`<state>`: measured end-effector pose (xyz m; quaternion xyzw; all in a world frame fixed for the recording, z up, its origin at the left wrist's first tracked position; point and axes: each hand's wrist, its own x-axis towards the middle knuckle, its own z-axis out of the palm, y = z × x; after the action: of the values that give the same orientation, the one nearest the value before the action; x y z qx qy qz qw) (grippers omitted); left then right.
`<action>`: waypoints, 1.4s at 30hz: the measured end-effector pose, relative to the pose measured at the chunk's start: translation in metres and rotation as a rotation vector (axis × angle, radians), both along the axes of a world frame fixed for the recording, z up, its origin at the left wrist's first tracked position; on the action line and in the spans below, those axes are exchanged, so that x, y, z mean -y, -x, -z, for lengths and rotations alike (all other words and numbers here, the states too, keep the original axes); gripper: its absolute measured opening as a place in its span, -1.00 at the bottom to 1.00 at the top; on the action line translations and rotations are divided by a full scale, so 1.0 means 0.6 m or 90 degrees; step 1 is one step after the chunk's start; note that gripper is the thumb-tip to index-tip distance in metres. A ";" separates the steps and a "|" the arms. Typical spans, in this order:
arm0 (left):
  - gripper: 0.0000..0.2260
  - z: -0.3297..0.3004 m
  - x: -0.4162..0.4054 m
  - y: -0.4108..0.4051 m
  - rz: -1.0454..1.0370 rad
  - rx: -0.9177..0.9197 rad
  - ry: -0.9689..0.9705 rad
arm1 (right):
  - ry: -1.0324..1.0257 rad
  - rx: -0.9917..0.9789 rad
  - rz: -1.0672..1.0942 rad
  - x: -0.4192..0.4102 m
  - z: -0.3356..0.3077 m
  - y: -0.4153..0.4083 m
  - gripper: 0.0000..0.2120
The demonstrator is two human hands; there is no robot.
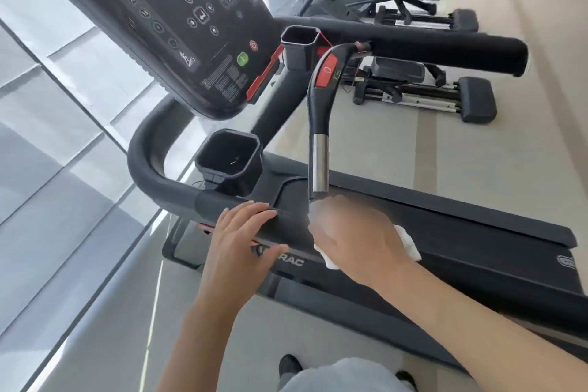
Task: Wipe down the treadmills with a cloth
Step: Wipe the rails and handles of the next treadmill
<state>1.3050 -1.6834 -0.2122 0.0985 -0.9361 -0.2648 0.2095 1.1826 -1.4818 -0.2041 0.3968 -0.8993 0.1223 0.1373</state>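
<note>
Handrail [178, 191] of the treadmill [477, 232] runs left to right under both hands. Left hand [238, 232] rests on it, fingers straight, holding nothing. Right hand [353, 232], just beside, grips the white cloth [409, 243] at the base of the pulse grip bar [319, 165], its long axis upright above.

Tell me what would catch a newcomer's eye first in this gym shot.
Low in the middle, two bare arms reach to a treadmill: the right hand grips a white cloth at the foot of a handle, the left hand rests on the side rail. Above, the tilted console shows a green button.
</note>
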 end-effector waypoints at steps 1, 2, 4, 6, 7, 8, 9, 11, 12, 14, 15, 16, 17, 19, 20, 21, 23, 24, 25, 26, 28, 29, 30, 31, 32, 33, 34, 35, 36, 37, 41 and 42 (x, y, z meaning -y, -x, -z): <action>-0.53 0.006 0.005 0.002 0.004 -0.012 -0.007 | 0.001 -0.007 0.001 0.010 0.000 -0.003 -0.67; -0.56 0.011 0.008 0.003 0.009 -0.024 -0.018 | 0.000 -0.011 0.000 0.020 -0.001 -0.008 -0.67; -0.58 0.018 0.018 0.006 0.030 -0.039 -0.034 | -0.007 -0.011 0.007 0.048 -0.004 -0.013 -0.66; -0.57 0.022 0.032 0.011 0.056 -0.055 -0.037 | -0.007 -0.010 0.007 0.085 -0.005 -0.013 -0.65; -0.55 0.024 0.038 0.016 0.060 -0.061 -0.038 | -0.007 -0.007 0.001 0.104 -0.005 -0.013 -0.65; -0.52 0.026 0.041 0.020 0.056 -0.061 -0.042 | -0.002 -0.001 -0.005 0.119 -0.006 -0.011 -0.66; -0.50 0.027 0.041 0.022 0.050 -0.056 -0.050 | 0.009 0.010 -0.009 0.130 -0.007 -0.009 -0.67; -0.47 0.026 0.038 0.021 0.043 -0.045 -0.059 | 0.026 0.038 -0.003 0.137 -0.011 -0.005 -0.67; -0.47 0.025 0.037 0.020 0.043 -0.042 -0.061 | 0.028 0.055 0.001 0.135 -0.014 -0.007 -0.67; -0.47 0.025 0.038 0.021 0.042 -0.044 -0.069 | 0.019 0.103 0.004 0.132 -0.018 -0.008 -0.67; -0.47 0.024 0.038 0.021 0.042 -0.044 -0.074 | 0.015 0.135 0.007 0.130 -0.021 -0.007 -0.68; -0.47 0.022 0.038 0.021 0.041 -0.043 -0.078 | 0.015 0.163 0.012 0.129 -0.024 -0.006 -0.68; -0.47 0.020 0.037 0.020 0.036 -0.040 -0.083 | 0.018 0.183 0.016 0.130 -0.026 -0.006 -0.69; -0.47 0.013 0.032 0.019 0.022 -0.028 -0.091 | 0.023 0.214 0.016 0.129 -0.032 -0.006 -0.69; -0.47 0.009 0.029 0.020 0.015 -0.019 -0.094 | 0.025 0.228 0.014 0.126 -0.035 -0.005 -0.69; -0.48 0.005 0.026 0.020 0.009 -0.010 -0.094 | 0.027 0.243 0.014 0.120 -0.036 -0.003 -0.69; -0.49 -0.001 0.022 0.020 0.002 0.000 -0.087 | 0.029 0.272 0.028 0.101 -0.041 0.002 -0.68; -0.50 -0.004 0.020 0.020 0.000 0.005 -0.085 | 0.029 0.288 0.038 0.087 -0.043 0.006 -0.66; -0.50 -0.007 0.018 0.018 -0.004 0.010 -0.085 | 0.026 0.307 0.047 0.070 -0.044 0.010 -0.63; -0.51 -0.009 0.015 0.019 -0.008 0.016 -0.085 | 0.024 0.327 0.056 0.051 -0.045 0.016 -0.62; -0.52 -0.013 0.011 0.019 -0.014 0.031 -0.081 | 0.019 0.364 0.061 0.008 -0.046 0.024 -0.62; -0.52 -0.016 0.008 0.018 -0.021 0.036 -0.079 | 0.019 0.381 0.058 -0.011 -0.045 0.028 -0.63; -0.52 -0.018 0.005 0.017 -0.028 0.039 -0.077 | 0.015 0.392 0.057 -0.030 -0.045 0.033 -0.64; -0.52 -0.020 0.003 0.018 -0.030 0.042 -0.075 | 0.003 0.396 0.060 -0.049 -0.046 0.037 -0.65; -0.52 -0.021 0.002 0.017 -0.029 0.048 -0.075 | -0.008 0.399 0.067 -0.069 -0.046 0.041 -0.65; -0.52 -0.022 0.002 0.017 -0.029 0.051 -0.077 | -0.011 0.402 0.080 -0.087 -0.046 0.045 -0.65; -0.53 -0.023 0.001 0.018 -0.029 0.053 -0.081 | -0.007 0.404 0.096 -0.106 -0.046 0.045 -0.65; -0.53 -0.024 0.000 0.018 -0.031 0.054 -0.081 | -0.007 0.397 0.110 -0.124 -0.048 0.041 -0.65; -0.53 -0.023 0.000 0.018 -0.031 0.051 -0.080 | -0.014 0.374 0.121 -0.140 -0.047 0.036 -0.66; -0.53 -0.022 0.000 0.019 -0.031 0.044 -0.078 | -0.029 0.337 0.132 -0.151 -0.043 0.031 -0.67; -0.52 -0.012 0.008 0.019 -0.032 0.021 -0.085 | -0.015 0.134 0.133 -0.148 -0.017 0.015 -0.68; -0.52 -0.009 0.012 0.019 -0.026 0.017 -0.082 | 0.000 0.104 0.132 -0.137 -0.014 0.014 -0.69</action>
<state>1.2936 -1.6908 -0.2068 0.1344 -0.9175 -0.3189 0.1960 1.1744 -1.3996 -0.1959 0.2906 -0.9436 0.1398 0.0753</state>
